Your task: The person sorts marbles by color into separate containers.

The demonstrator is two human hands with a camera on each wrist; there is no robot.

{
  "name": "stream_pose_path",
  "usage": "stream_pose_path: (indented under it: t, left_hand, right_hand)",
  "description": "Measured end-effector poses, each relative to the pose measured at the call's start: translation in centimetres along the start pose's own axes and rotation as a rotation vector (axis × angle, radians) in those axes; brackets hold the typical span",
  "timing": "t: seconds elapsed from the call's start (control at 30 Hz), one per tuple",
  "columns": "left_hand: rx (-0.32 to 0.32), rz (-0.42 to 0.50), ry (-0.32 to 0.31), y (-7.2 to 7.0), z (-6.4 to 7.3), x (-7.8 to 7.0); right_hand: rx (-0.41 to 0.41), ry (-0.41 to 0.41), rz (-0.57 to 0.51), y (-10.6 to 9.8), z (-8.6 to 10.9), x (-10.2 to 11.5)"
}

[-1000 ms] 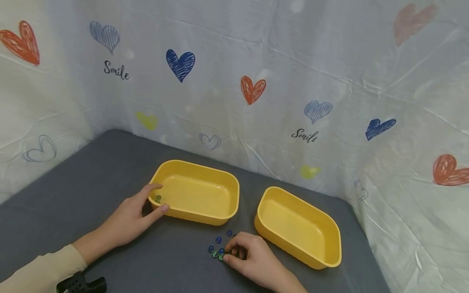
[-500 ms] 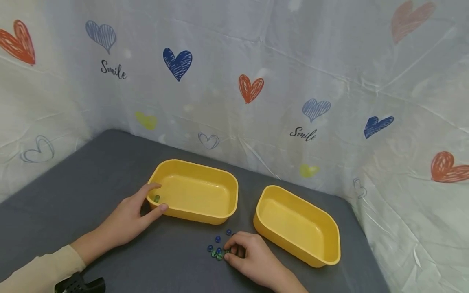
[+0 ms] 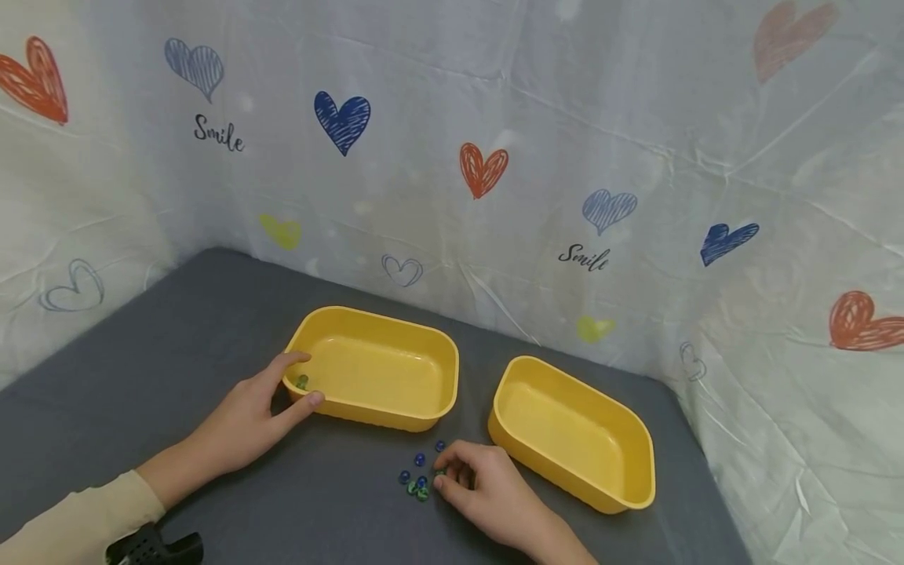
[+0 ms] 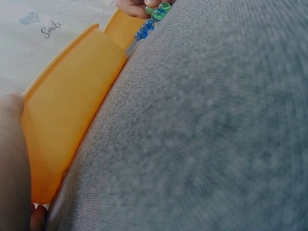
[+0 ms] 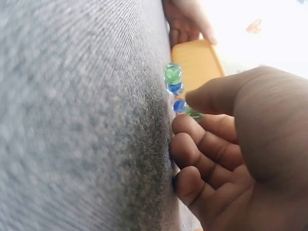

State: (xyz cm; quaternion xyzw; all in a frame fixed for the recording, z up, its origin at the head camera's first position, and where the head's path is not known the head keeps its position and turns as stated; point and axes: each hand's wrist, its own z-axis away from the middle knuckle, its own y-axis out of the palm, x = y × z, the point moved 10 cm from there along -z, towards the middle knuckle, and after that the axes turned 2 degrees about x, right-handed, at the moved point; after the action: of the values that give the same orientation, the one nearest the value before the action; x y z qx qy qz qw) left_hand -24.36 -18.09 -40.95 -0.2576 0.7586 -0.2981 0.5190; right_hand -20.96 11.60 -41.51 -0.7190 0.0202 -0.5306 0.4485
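My left hand [image 3: 243, 424] grips the left corner of a yellow plastic tub [image 3: 424, 416], thumb on the near rim and a finger over the left side. Green marbles [image 3: 302, 382] lie inside that corner. On the dark cloth, my right hand [image 3: 494, 494] pinches a green marble [image 5: 195, 114] between thumb and index finger; its other fingers are curled. Just left of those fingertips sits a loose group of blue marbles [image 3: 405, 476] and green marbles [image 3: 422, 494]. The left wrist view shows the tub's side wall [image 4: 72, 106] with the marbles beyond it.
A second yellow tub [image 3: 565, 424] stands to the right, beyond my right hand, with no marbles visible in it. Grey cloth [image 3: 318, 502] covers the table. A white curtain [image 3: 424, 78] printed with hearts hangs along the back and sides.
The fingers of my right hand have closed on a green marble and drawn slightly away from the group. My left hand keeps its place on the tub.
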Motion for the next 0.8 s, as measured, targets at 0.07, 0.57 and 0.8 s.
stream_pose_path:
  t: [0.07, 0.57, 0.8]
  left_hand:
    - [-0.004, 0.0, 0.002, 0.0, 0.0, 0.0]
    - [0.003, -0.008, 0.005, -0.1, -0.3, -0.1]
    - [0.011, 0.006, -0.008, 0.1, -0.1, 0.0]
  right_hand:
    - [-0.014, -0.013, 0.002, -0.3, -0.1, 0.3]
    - [-0.195, -0.132, -0.003, -3.1, -2.0, 4.5]
    - [-0.225, -0.17, -0.012, -3.6, -3.5, 5.2]
